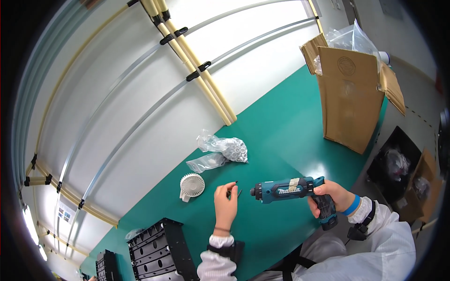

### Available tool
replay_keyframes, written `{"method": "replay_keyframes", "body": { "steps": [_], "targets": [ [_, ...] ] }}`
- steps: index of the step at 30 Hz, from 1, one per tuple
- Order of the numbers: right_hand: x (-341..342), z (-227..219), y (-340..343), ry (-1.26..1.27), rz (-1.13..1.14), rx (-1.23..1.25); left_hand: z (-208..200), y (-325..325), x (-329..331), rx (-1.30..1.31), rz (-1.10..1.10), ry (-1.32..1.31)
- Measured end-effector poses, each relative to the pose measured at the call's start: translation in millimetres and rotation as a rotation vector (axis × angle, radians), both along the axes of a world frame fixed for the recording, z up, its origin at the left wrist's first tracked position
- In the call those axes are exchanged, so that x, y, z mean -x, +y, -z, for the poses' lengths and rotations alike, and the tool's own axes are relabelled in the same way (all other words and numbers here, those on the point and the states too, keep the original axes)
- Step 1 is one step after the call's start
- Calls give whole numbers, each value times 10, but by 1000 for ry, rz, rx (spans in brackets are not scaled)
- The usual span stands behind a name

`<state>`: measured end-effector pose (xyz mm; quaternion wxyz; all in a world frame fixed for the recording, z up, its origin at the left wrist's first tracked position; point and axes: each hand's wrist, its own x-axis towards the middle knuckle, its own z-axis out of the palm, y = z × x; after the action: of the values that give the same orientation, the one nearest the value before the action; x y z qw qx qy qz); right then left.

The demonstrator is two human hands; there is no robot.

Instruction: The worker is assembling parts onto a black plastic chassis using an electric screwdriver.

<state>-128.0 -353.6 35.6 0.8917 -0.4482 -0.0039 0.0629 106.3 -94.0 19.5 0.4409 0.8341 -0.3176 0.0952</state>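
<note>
My right hand (330,193) is wrapped round the grip of a teal and black cordless screwdriver (287,189), held level above the green table with its nose to the left. At the nose, no long bit sticks out that I can see. To its left, my left hand (226,206) is closed, thumb and fingers pinched together. Small dark slim pieces (239,192) show at the fingertips, too small to name for sure. A white round handheld fan (192,185) lies left of that hand. Beyond it rests a clear plastic bag of small ring-shaped parts (234,150).
Black metal frames with holes (161,250) stand at the lower left of the green table (276,136). A tall open cardboard box (350,100) with clear plastic inside stands at the far right. Pale pipe posts (201,79) rise behind. More boxes (424,185) sit below on the right.
</note>
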Motion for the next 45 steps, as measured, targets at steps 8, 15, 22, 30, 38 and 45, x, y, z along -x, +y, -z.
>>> {"method": "replay_keyframes", "body": {
  "steps": [8,15,22,30,38,45],
  "targets": [
    [-188,335,410,25,-244,-316,-402,214,1272,679,255,811],
    [-231,682,829,61,-591,-925,-299,182,1569,911,269,718],
    [-8,340,909,50,-299,-506,-121,297,1598,898,272,645],
    [18,165,996,-121,-78,-39,34,345,1646,1088,291,811],
    [106,192,1171,-519,377,748,96,385,1730,1240,317,998],
    [40,178,1001,-817,469,1215,61,469,1912,1003,263,955]
  ]
}}
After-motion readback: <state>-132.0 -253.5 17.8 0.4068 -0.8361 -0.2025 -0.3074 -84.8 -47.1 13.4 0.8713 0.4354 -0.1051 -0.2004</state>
